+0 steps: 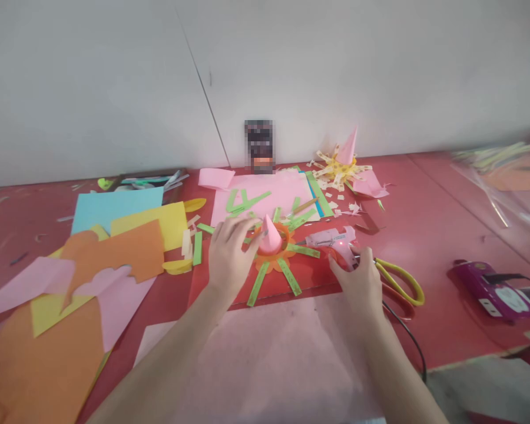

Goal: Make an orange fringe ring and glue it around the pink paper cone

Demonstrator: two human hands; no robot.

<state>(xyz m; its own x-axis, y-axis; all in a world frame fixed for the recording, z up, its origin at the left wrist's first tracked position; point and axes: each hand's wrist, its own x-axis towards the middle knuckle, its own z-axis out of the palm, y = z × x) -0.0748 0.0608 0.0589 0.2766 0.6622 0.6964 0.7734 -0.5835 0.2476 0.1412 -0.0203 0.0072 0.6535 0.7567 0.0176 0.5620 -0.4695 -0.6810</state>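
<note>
Pink cone (pixel 271 238): at centre of the worktop, between both hands; long axis near upright, tip up.
Orange ring (pixel 270 259): around or just behind the cone's base; seating cannot be told.
Green strips (pixel 258 285): joined at the ring, spread outward like spokes.
Left hand (pixel 232 253): nearer of the two to the cone, on its left side; fingers bent, thumb and fingertips drawn in against the cone; pinch or mere touch cannot be told.
Glue gun (pixel 330 237): just right of the strips; barrel lying crosswise, nozzle end toward the cone.
Right hand (pixel 357 280): farther from the cone, to its right; thumb and fingers parted about the gun's handle; firmness of grip cannot be told.
Scissors (pixel 406 284): beside right hand, yellow loop outward.
Red board (pixel 309 281): beneath ring and strips.
Second cone (pixel 348 148): upright in a yellow collar, at back right.
Coloured sheets (pixel 135 250): overlapping, well left of left hand.
Purple device (pixel 483 285): at far right, well apart from right hand.
</note>
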